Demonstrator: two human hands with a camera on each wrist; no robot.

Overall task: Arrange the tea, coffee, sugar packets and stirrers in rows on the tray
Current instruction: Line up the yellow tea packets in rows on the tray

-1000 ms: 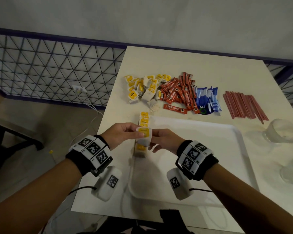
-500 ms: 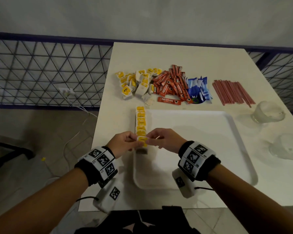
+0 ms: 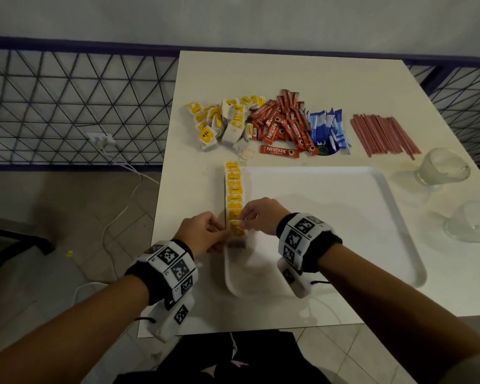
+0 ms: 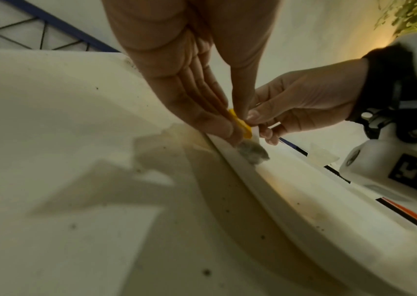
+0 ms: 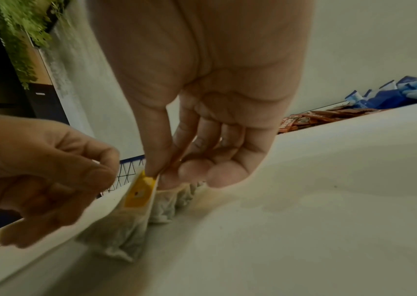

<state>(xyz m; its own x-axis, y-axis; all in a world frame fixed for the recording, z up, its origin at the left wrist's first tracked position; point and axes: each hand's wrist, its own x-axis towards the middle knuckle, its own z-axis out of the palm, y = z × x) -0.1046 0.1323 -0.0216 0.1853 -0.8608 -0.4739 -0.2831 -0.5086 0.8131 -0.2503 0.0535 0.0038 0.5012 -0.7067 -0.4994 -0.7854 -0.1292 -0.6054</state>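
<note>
A white tray lies on the table near me. Along its left edge runs a row of yellow-tagged tea bags. Both hands meet at the near end of that row on one tea bag. My left hand pinches its left side and my right hand pinches its yellow tag from the right. In the right wrist view the tea bag leans against the tray rim, bag end down. Loose tea bags, red coffee sticks, blue sugar packets and red stirrers lie beyond the tray.
Two clear glasses stand at the table's right edge beside the tray. A blue mesh railing runs behind and left of the table. A power strip with cable lies on the floor at the left.
Both hands have brought the tea bag down from above the row to its near end, where it now leans on the tray's left rim. The head view has shifted.
</note>
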